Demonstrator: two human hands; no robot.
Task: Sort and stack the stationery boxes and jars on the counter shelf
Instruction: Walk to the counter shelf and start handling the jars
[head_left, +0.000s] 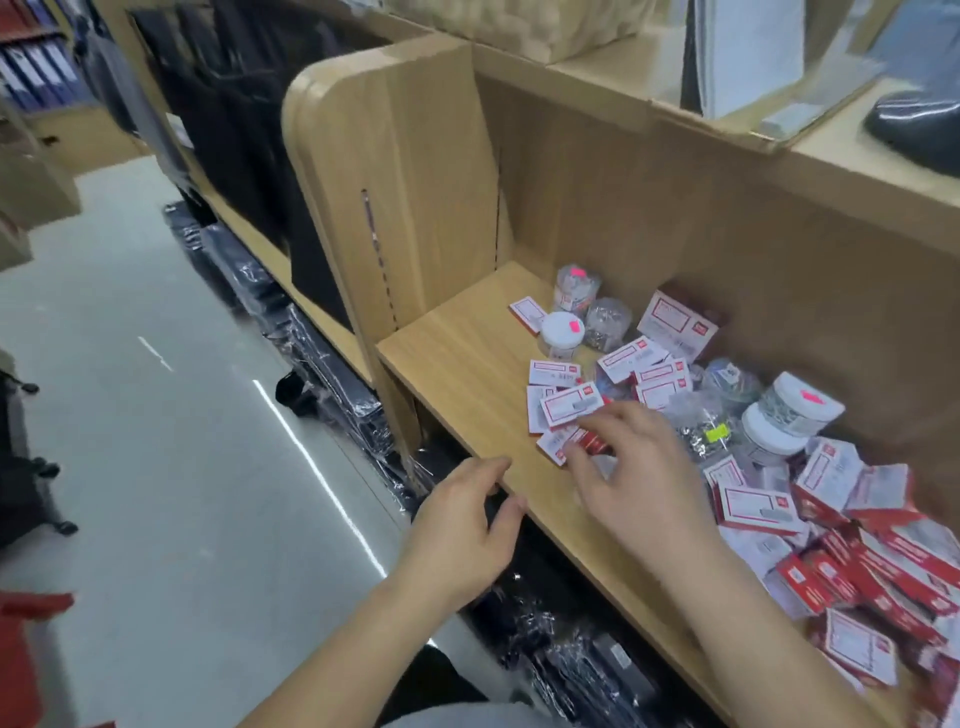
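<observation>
Head view, the only feed I have. Closest in are both forearms, at the bottom edge. Left hand sits at the front lip of the shelf, thumb at the edge, fingers loosely curled. Its grip is slack and holds nothing. Right hand is further in over the shelf, thumb and forefinger either side of a small red box. Grip is narrow. I read it as a pinch on that box, though blur softens the contact.

Just beyond the fingers: loose boxes, white labels up, overlapping at odd angles and touching one another. Behind them, near the back wall, are the back jars, three bunched together, the nearest white-lidded with a pink sticker. More boxes are scattered to the right of those. Then come clear bags of what look like clips, and beside them the right jars, two with white lids, both tilted. Far right is the pile, red-and-white boxes heaped with no order.

Progress, my judgement: barely started. No stack in sight, boxes and jars are intermixed, and the jars are split into two groups. Nearly everything is left to do:
- separate jars from boxes
- square the boxes up
- build the stacks

The box in the right hand looks like one of the first to be handled.
</observation>
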